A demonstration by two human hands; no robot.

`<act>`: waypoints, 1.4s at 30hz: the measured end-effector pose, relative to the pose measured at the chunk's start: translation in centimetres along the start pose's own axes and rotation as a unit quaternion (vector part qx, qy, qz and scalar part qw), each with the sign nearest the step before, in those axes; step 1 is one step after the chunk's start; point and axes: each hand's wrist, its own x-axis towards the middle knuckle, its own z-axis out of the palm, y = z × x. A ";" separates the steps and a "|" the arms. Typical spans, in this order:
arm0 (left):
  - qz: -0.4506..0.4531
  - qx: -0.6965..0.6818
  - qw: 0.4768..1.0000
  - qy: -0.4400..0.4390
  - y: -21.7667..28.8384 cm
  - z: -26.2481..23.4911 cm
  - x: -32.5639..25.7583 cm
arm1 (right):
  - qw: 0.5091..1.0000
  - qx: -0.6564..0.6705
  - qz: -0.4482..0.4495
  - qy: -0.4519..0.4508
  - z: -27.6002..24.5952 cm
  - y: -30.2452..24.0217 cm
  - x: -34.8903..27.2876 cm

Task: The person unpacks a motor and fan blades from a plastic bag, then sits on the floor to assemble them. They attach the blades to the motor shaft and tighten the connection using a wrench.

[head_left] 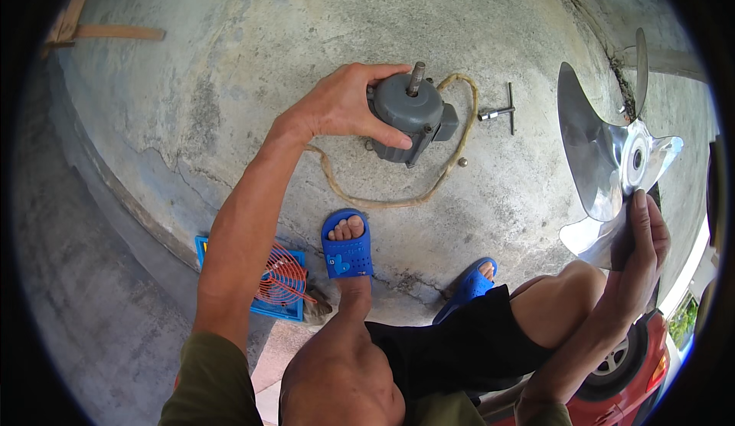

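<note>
A grey electric motor point(409, 112) stands on the concrete floor with its metal shaft point(416, 79) pointing up. My left hand point(354, 108) is wrapped round the motor's left side, thumb in front and fingers behind. On the right, my right hand point(645, 235) grips a shiny metal fan blade point(605, 146) by one of its lower vanes, holding it up off the floor. The hub with its centre hole faces left toward the motor. A yellowish cable point(383, 202) loops round the motor along the floor.
Right of the motor lie a T-handle socket wrench point(505, 112) and a small round metal piece point(462, 163). An orange wire fan guard point(282, 277) sits on a blue frame point(287, 309) by my left forearm. My feet wear blue sandals point(337, 265). A red car point(628, 380) stands lower right.
</note>
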 end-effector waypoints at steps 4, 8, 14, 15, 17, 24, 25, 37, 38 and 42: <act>-0.003 0.032 0.999 -0.018 0.7 -0.2 -0.7 | 1.000 -0.016 -0.003 -0.005 0.2 -0.2 -0.1; 0.012 0.122 0.992 -0.013 1.2 0.1 -1.8 | 0.997 -0.046 -0.036 -0.044 2.0 -0.7 -0.8; 0.007 0.174 0.985 -0.002 2.8 1.4 -2.3 | 0.974 -0.136 -0.133 -0.125 6.2 -2.5 -2.0; 0.011 0.179 0.984 0.003 3.0 1.6 -2.5 | 0.964 -0.166 -0.157 -0.137 6.0 -2.2 -1.7; 0.042 0.213 0.976 0.022 3.6 2.8 -2.5 | 0.952 -0.184 -0.193 -0.148 6.5 -2.0 -1.9; 0.090 0.287 0.953 0.024 4.7 4.0 -3.3 | 0.925 -0.242 -0.259 -0.139 6.8 -2.2 -1.8; 0.102 0.297 0.949 0.027 4.9 4.2 -3.4 | 0.913 -0.260 -0.285 -0.132 6.8 -2.1 -1.7; 0.098 0.392 0.912 0.069 4.9 8.8 -5.5 | 0.719 -0.425 -0.545 -0.076 6.0 -2.9 -4.4; 0.101 0.404 0.903 0.104 4.5 9.3 -5.3 | 0.703 -0.436 -0.557 -0.075 5.7 -3.0 -4.6; 0.102 0.413 0.887 0.180 5.0 10.2 -5.3 | 0.694 -0.476 -0.530 -0.103 5.3 -3.8 -6.1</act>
